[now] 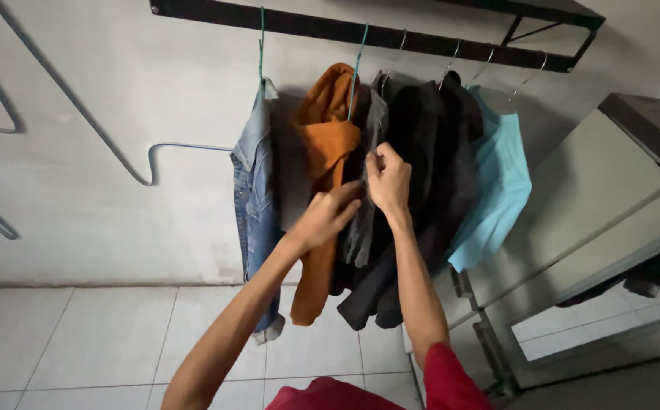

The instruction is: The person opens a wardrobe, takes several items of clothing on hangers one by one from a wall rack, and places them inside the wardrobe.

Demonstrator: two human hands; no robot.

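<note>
Gripping grey garment (366,190) on black rail (360,32), between orange hoodie (328,167) and black jackets (429,152): right hand (388,178) pinched its edge; left hand (328,216), fingers curled, held fabric lower. Risk judged: tugging could slip thin hanger (358,68) off rail, drop garment onto tiled floor (79,334).

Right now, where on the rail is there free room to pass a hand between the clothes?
The rail is bare left of the denim jacket. A narrower gap lies between it and the orange hoodie. From the grey garment, where both hands work, to the turquoise shirt, it is crowded.
</note>
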